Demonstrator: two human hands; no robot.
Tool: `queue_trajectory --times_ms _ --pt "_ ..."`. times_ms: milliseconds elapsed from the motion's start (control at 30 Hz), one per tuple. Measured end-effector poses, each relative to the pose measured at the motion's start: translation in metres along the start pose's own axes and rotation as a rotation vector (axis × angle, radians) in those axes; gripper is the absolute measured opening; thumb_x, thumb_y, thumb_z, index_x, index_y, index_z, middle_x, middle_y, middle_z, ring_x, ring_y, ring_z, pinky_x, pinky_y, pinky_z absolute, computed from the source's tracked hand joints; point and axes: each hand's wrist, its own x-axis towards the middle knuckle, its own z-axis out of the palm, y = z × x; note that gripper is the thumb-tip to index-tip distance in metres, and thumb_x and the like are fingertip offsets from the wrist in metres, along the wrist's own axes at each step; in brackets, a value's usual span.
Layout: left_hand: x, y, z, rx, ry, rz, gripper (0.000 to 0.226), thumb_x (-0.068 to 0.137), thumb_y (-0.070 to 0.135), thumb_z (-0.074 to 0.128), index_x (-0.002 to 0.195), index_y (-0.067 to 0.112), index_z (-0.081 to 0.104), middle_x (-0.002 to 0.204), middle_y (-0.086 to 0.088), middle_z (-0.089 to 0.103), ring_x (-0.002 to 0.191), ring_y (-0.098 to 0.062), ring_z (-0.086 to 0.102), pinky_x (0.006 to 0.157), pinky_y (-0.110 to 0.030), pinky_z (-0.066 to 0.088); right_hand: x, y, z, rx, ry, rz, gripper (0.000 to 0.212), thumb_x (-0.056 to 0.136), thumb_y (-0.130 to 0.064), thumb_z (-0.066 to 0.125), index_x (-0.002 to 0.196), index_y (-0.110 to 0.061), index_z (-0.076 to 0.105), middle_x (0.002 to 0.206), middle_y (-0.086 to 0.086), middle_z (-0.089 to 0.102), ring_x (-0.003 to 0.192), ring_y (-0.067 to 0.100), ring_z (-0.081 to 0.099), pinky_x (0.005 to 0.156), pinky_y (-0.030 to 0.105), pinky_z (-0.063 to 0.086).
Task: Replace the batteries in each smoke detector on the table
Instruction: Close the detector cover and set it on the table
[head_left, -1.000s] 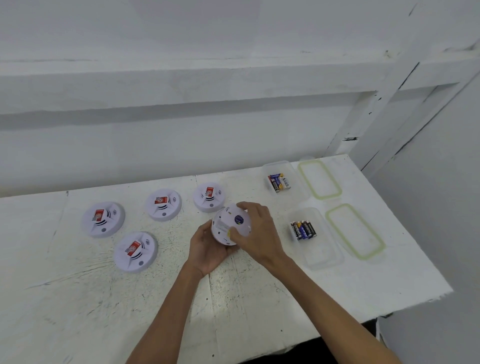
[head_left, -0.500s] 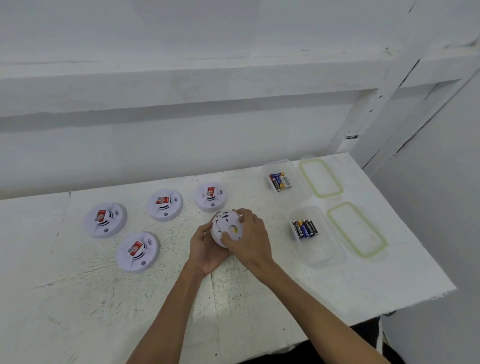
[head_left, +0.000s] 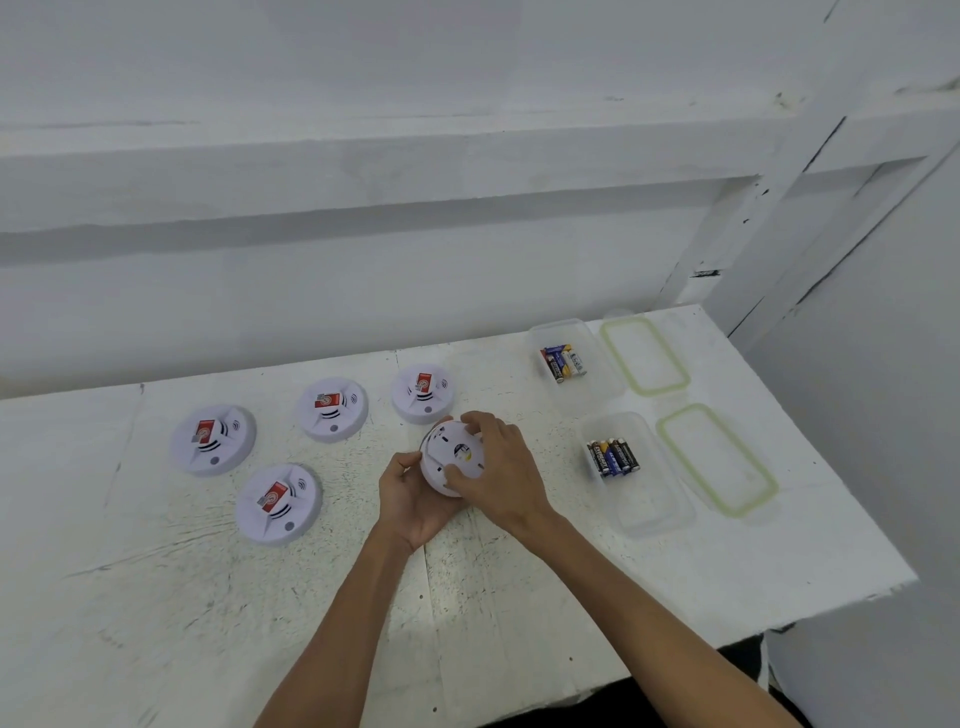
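Observation:
A white round smoke detector is held above the table with its back side toward me. My left hand cradles it from below and the left, fingers curled round its rim. My right hand grips its back plate from the right, thumb and fingertips on the plate's edge. Several other detectors lie face up with red labels: one just behind the held one, one left of that, and two further left. Batteries lie in two clear tubs, far and near.
The far clear tub and near clear tub stand at the right, each with its green-rimmed lid lying beside it. The white table ends at the right edge and front edge; a white wall runs behind.
My right hand has shifted round the detector's back plate, its fingers now at the top rim and thumb lower. The detector stays in both hands at the same spot.

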Motion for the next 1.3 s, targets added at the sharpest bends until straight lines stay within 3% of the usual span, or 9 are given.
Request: queue_trajectory --times_ms 233,367,433,533,667,800,933,1067,1300 --pt "0.003 0.0 -0.003 -0.014 -0.027 0.01 0.055 0.086 0.031 0.042 0.122 0.004 0.073 0.135 -0.025 0.063 0.113 -0.042 0.068 0.091 -0.055 0.057 0.004 0.006 -0.006 0.027 -0.05 -0.049 0.067 0.08 -0.038 0.075 0.138 -0.024 0.045 0.13 -0.009 0.056 0.11 0.012 0.048 0.087 0.032 0.049" --pt "0.002 0.001 -0.004 0.02 -0.022 0.026 0.053 0.092 0.034 0.045 0.133 0.008 0.066 0.141 -0.025 0.057 0.125 -0.043 0.058 0.113 -0.061 0.038 0.007 0.012 -0.011 0.067 -0.08 -0.053 0.076 0.077 -0.045 0.078 0.142 -0.029 0.042 0.129 -0.012 0.058 0.111 0.011 0.052 0.091 0.032 0.049" --pt "0.001 0.001 0.0 0.036 -0.027 0.052 0.052 0.095 0.03 0.047 0.141 0.01 0.056 0.141 -0.024 0.055 0.125 -0.042 0.055 0.106 -0.059 0.046 0.005 0.014 -0.012 0.073 -0.083 -0.083 0.079 0.077 -0.046 0.079 0.144 -0.025 0.042 0.133 -0.009 0.056 0.115 0.011 0.051 0.094 0.033 0.05" --pt "-0.002 -0.001 0.007 0.032 -0.041 0.061 0.046 0.096 0.021 0.042 0.14 0.01 0.053 0.133 -0.022 0.059 0.117 -0.039 0.059 0.08 -0.049 0.06 -0.003 0.02 -0.01 0.055 -0.029 -0.14 0.084 0.072 -0.052 0.081 0.142 -0.022 0.044 0.144 -0.005 0.043 0.128 0.011 0.041 0.098 0.029 0.048" --pt "0.0 0.0 0.004 0.104 -0.026 0.112 0.06 0.089 0.02 0.062 0.147 0.013 0.047 0.148 -0.022 0.049 0.126 -0.038 0.058 0.098 -0.053 0.054 -0.008 0.031 -0.008 0.046 -0.063 -0.103 0.086 0.07 -0.055 0.081 0.142 -0.026 0.043 0.153 -0.006 0.032 0.136 0.013 0.038 0.1 0.031 0.049" --pt "0.003 -0.002 -0.001 0.102 -0.027 0.095 0.058 0.094 0.019 0.05 0.151 0.013 0.043 0.146 -0.022 0.053 0.122 -0.038 0.06 0.091 -0.052 0.056 -0.011 0.034 -0.004 0.072 -0.077 -0.124 0.083 0.075 -0.056 0.076 0.143 -0.017 0.047 0.15 -0.001 0.044 0.133 0.016 0.047 0.104 0.035 0.049" --pt "0.002 -0.003 0.003 0.181 -0.001 0.14 0.09 0.076 0.026 0.081 0.156 0.015 0.04 0.147 -0.023 0.052 0.125 -0.037 0.058 0.097 -0.052 0.055 -0.011 0.036 -0.004 0.077 -0.067 -0.121 0.083 0.076 -0.057 0.073 0.143 -0.014 0.049 0.149 0.002 0.048 0.134 0.017 0.048 0.106 0.035 0.048" --pt "0.005 -0.01 0.003 0.242 0.039 0.248 0.078 0.081 0.032 0.079 0.152 0.02 0.046 0.149 -0.022 0.052 0.13 -0.038 0.056 0.098 -0.05 0.055 -0.013 0.038 -0.002 0.043 -0.058 -0.085 0.09 0.07 -0.071 0.064 0.144 -0.021 0.048 0.15 -0.004 0.049 0.135 0.014 0.046 0.109 0.034 0.045" --pt "0.004 -0.015 0.006 0.306 0.089 0.348 0.066 0.092 0.033 0.066 0.149 0.01 0.042 0.146 -0.025 0.053 0.131 -0.04 0.055 0.094 -0.051 0.057 -0.012 0.047 0.004 0.182 -0.059 0.016 0.086 0.069 -0.064 0.077 0.142 -0.029 0.049 0.145 -0.01 0.053 0.127 0.008 0.051 0.101 0.039 0.051"
